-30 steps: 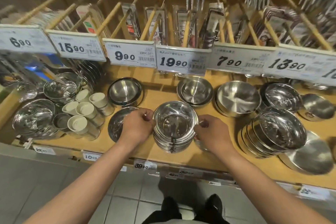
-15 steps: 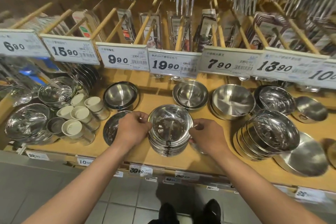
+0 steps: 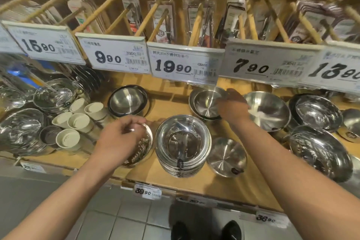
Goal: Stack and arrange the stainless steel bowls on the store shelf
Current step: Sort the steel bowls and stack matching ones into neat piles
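The right hand (image 3: 231, 106) reaches to the back of the wooden shelf (image 3: 169, 103) and its fingers pinch the near rim of the small bowl pair (image 3: 206, 103), while the left hand (image 3: 118, 138) curls its fingers on the rim of the shallow dish (image 3: 143, 149). To do this step well, I think each hand should lift straight up before carrying the piece toward the tall stack (image 3: 183, 146), so nothing scrapes. This stack stands in the front middle, shiny steel with dark labels on its side.
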{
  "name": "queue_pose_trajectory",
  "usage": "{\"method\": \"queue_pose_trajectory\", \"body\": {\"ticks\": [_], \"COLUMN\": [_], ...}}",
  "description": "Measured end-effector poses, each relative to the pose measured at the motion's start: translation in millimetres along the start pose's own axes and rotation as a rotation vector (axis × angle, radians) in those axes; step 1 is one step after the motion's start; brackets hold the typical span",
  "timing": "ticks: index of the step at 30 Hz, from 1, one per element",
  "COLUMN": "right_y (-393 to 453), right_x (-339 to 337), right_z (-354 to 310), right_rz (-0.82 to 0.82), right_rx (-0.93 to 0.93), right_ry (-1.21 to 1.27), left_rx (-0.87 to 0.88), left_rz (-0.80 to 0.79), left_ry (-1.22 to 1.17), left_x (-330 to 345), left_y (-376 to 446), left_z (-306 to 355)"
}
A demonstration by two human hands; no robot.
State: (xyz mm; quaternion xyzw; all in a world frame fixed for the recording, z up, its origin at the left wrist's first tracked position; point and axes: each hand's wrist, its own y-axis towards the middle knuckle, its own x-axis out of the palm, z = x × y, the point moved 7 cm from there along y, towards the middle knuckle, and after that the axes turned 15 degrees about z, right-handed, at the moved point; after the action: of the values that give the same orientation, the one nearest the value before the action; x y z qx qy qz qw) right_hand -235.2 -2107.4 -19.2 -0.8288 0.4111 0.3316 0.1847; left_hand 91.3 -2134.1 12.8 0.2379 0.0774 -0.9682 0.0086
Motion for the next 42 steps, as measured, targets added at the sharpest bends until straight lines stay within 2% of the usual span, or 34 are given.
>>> {"method": "queue_pose_trajectory", "body": {"ticks": [3,6,9,12,20,25,33,42], "right_y": [23.7,30.7,36.9,34.7,33.7,30.1,-1.5,-73.2], "right_x": [25.7,39.9,42.5,41.6,13.1,-11.0,-52.4,-129.5], "right_z": [7.7,11.3,16.6,19.9,21.9,17.0,13.2,14.3], "right_rz": [-0.081,-0.148,-0.097,-0.060,0.068,0.136,0.071,-0.033], "right_rx": [0.010,-0.104,-0.134,-0.092,0.012,-0.028,-0.008,0.041], "right_ry": [-0.175,-0.409,-0.561,-0.612,-0.345,-0.303,-0.313,0.005], "left_rx": [0.005,-0.007,-0.019,-0.045,-0.049,-0.080,-0.026,0.032], "left_rz": [-0.020,0.003,0.019,0.001,0.002,-0.009,-0.028,-0.156], "left_ry": [-0.035,-0.041,-0.027,-0.052,-0.051,-0.096,-0.065,-0.123], "left_x": [-3.5,-6.1,-5.7,-4.1,0.2,4.0,8.7,32.4], "left_y": [-1.2,-3.7,-5.8,-7.2,-4.3,-0.6,-8.4,-34.5], "left_z": [-3.7,-9.8,-17.2,-22.6,-22.7,-21.6,11.2,54.0]}}
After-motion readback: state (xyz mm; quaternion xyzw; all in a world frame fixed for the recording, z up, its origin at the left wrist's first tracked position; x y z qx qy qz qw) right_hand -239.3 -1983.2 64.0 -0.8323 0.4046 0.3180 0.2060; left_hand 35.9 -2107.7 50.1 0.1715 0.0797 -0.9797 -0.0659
